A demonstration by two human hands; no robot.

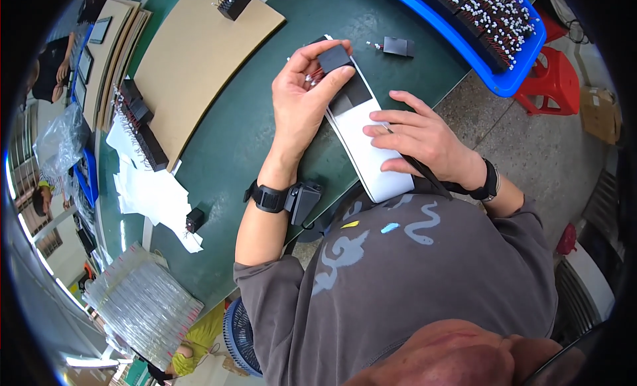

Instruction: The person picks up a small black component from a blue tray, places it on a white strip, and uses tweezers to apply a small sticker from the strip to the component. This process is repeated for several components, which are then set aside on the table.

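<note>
Pinching a black block (335, 59), left hand (298, 90) could strain the red wires (316, 75) by squeezing; right hand (430, 139) spread-fingered, contact unclear.

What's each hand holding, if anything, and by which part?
Left hand: a black block, pinched by opposite sides. Right hand: cannot tell whether it holds anything.

Green tabletop (225, 144) lies free between left hand (302, 87) and tan board (192, 61) — blue tray (507, 85) blocks far right.
</note>
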